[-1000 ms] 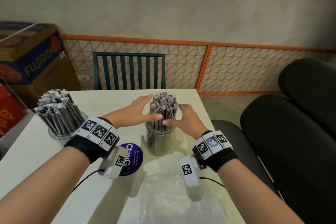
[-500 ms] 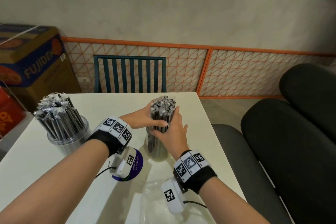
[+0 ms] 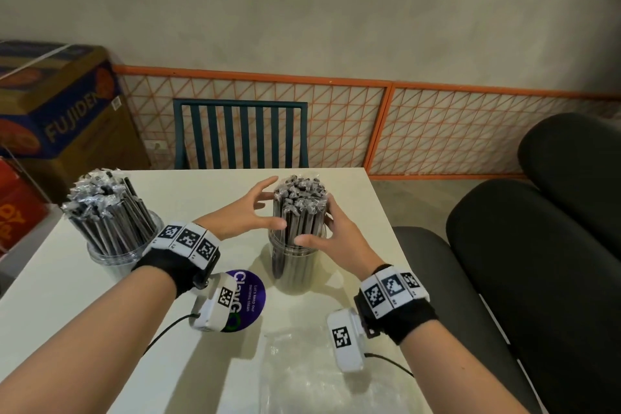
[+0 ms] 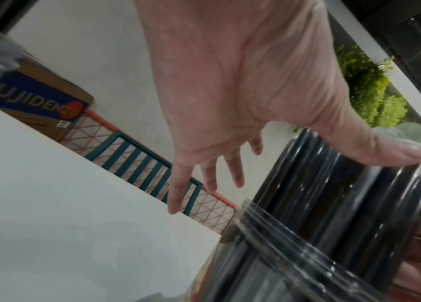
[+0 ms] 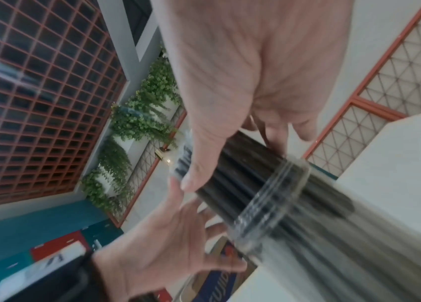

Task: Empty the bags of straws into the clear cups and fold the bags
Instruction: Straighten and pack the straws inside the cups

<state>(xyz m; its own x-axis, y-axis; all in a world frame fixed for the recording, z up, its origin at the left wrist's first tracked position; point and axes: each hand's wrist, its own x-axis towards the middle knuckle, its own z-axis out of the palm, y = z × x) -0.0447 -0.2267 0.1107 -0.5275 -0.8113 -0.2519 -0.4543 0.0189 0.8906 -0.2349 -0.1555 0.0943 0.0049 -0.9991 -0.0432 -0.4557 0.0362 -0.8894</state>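
Two clear cups stand on the white table. The left cup (image 3: 114,257) holds a splayed bunch of wrapped black straws (image 3: 104,208). The middle cup (image 3: 295,270) holds a tight upright bundle of straws (image 3: 300,202). My right hand (image 3: 322,228) grips that bundle from the right, thumb across the front and fingers behind it. My left hand (image 3: 265,203) is spread wide at the bundle's left, with only the thumb touching it. The left wrist view shows the thumb lying on the straws (image 4: 333,194) above the cup rim (image 4: 294,245). An empty clear bag (image 3: 336,380) lies flat at the near edge.
A round purple sticker (image 3: 250,296) is on the table (image 3: 201,191) under my left wrist. Behind the table are a teal chair (image 3: 240,134) and an orange mesh fence. Cardboard boxes (image 3: 60,111) stand at the left, black cushions (image 3: 537,245) at the right.
My left hand has let go of the bundle and spread its fingers. My right hand has slid from the front of the bundle round to its right side.
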